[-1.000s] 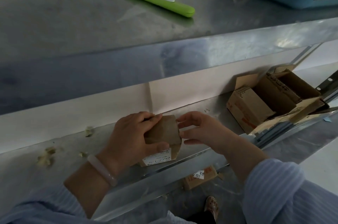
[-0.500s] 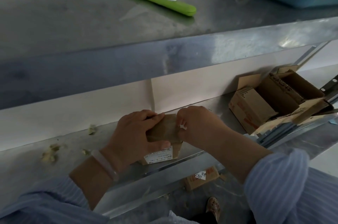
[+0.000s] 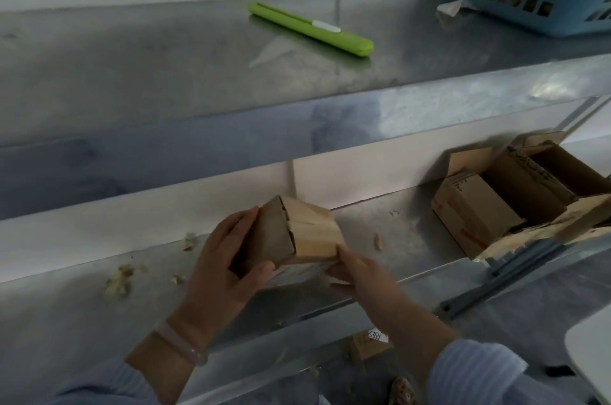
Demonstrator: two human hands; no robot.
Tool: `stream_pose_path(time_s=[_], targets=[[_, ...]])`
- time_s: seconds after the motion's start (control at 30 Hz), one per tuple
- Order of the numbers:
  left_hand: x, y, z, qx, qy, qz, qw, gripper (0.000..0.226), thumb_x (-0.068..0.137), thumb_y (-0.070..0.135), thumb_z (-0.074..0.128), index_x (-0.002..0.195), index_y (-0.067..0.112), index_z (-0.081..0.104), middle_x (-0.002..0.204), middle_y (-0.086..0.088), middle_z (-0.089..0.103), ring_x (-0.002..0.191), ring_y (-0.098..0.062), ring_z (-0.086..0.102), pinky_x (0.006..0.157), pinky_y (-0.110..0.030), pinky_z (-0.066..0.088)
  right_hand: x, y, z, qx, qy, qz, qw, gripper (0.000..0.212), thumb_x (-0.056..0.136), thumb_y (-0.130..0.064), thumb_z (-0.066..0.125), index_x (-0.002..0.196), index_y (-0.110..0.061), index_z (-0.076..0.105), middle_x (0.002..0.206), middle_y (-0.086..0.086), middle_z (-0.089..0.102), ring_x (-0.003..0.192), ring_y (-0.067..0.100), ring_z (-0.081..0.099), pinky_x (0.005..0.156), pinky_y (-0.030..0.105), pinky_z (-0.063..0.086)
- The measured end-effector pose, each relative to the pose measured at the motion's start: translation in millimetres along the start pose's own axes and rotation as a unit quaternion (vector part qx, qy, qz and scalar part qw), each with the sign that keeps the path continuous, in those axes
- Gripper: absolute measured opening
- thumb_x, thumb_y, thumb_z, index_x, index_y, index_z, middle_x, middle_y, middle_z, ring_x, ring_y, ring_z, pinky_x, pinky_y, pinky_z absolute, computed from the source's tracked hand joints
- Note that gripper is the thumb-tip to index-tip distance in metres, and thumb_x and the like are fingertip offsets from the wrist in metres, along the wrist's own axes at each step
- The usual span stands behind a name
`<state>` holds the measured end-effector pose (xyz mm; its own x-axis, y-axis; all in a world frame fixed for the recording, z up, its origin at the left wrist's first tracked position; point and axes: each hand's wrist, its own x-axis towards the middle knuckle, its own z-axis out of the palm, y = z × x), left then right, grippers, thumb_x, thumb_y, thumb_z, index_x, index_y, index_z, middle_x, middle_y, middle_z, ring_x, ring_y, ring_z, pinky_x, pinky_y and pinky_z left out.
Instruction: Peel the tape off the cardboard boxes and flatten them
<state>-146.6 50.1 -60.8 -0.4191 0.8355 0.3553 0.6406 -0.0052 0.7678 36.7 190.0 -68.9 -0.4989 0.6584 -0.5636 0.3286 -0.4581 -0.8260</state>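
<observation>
Pale crumpled tape scraps (image 3: 119, 279) lie on the left of the lower steel shelf (image 3: 413, 232). The left hand (image 3: 221, 275) has its grip wrapped round the left side of the small brown cardboard box (image 3: 297, 229), thumb across the near face. The box is tilted, its pale face up, over mid-shelf. The right hand (image 3: 358, 272) has a narrow grip on the box's lower right corner, index tip at the edge.

Risks, my read:
- Tape tears short if pulled at a steep angle, leaving strips behind.
- Peeling lifts the paper skin off the cardboard.
- The box twists out of the left grip if the pull is one-sided.
- Scraps underfoot or under the box get in the way.

Hard to make out:
- I can't tell whether the right fingertips have a tape end or only cardboard.
- The box's underside is hidden by the hands, so contact with the shelf is unclear.
- The opened brown cardboard boxes (image 3: 496, 199) at far right are cut off by the frame.
- The green box cutter (image 3: 310, 29) sits on the upper table (image 3: 132, 67), well apart from both hands, blade state unreadable.
</observation>
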Motion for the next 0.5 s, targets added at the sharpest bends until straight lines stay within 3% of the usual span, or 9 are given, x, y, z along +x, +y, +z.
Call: stream_pose_path(time_s=[0.07, 0.13, 0.2, 0.3, 0.4, 0.5], targets=[[-11, -4, 5, -0.093, 0.013, -0.051, 0.994, 0.078, 0.078, 0.077, 0.048, 0.137, 0.026, 0.041, 0.135, 0.023, 0.046, 0.126, 0.002, 0.043, 0.100, -0.010, 0.036, -2, -4, 0, 0.008, 0.016, -0.088, 0.996, 0.020, 0.096, -0.034, 0.055, 0.106, -0.020, 0.065, 0.104, 0.004, 0.070, 0.102, 0.019, 0.066, 0.095, 0.041, 0.053], [-16, -4, 7, -0.192, 0.035, -0.143, 0.970, 0.082, 0.067, 0.087, 0.049, 0.125, 0.030, 0.047, 0.124, 0.020, 0.057, 0.120, -0.004, 0.053, 0.092, -0.015, 0.044, -4, -7, -5, -0.074, 0.055, -0.199, 0.976, 0.012, 0.090, -0.036, 0.064, 0.101, -0.032, 0.063, 0.103, -0.004, 0.067, 0.099, 0.015, 0.064, 0.091, 0.033, 0.054], [-16, -4, 7, -0.229, 0.031, -0.220, 0.948, 0.093, 0.051, 0.092, 0.055, 0.121, 0.032, 0.048, 0.119, 0.011, 0.060, 0.108, -0.004, 0.059, 0.083, -0.020, 0.050, -7, -5, -7, -0.167, 0.085, -0.302, 0.935, 0.030, 0.079, -0.049, 0.071, 0.106, -0.042, 0.061, 0.107, -0.013, 0.062, 0.101, 0.008, 0.060, 0.088, 0.025, 0.051], [-17, -3, 5, -0.232, 0.003, -0.266, 0.935, 0.100, 0.046, 0.073, 0.071, 0.133, 0.032, 0.041, 0.122, 0.005, 0.059, 0.103, -0.006, 0.062, 0.083, -0.025, 0.053, -10, -2, -4, -0.233, 0.092, -0.423, 0.871, 0.042, 0.071, -0.058, 0.067, 0.110, -0.046, 0.059, 0.115, -0.016, 0.055, 0.108, 0.009, 0.055, 0.088, 0.022, 0.050], [-22, -5, 2, -0.290, -0.017, -0.294, 0.911, 0.082, 0.069, 0.057, 0.071, 0.140, 0.039, 0.032, 0.135, -0.001, 0.050, 0.109, -0.013, 0.061, 0.088, -0.031, 0.053, -10, -4, -3, -0.281, 0.069, -0.452, 0.844, 0.049, 0.071, -0.062, 0.066, 0.116, -0.049, 0.050, 0.142, -0.018, 0.038, 0.126, 0.008, 0.043, 0.093, 0.019, 0.047], [-30, -8, 1, -0.264, -0.032, -0.294, 0.918, 0.064, 0.080, 0.051, 0.064, 0.135, 0.053, 0.030, 0.142, 0.006, 0.041, 0.111, -0.005, 0.056, 0.083, -0.020, 0.051, -12, -6, 2, -0.331, 0.005, -0.443, 0.833, 0.055, 0.076, -0.064, 0.058, 0.125, -0.052, 0.037, 0.146, -0.040, 0.021, 0.126, -0.009, 0.038, 0.095, 0.013, 0.044]])
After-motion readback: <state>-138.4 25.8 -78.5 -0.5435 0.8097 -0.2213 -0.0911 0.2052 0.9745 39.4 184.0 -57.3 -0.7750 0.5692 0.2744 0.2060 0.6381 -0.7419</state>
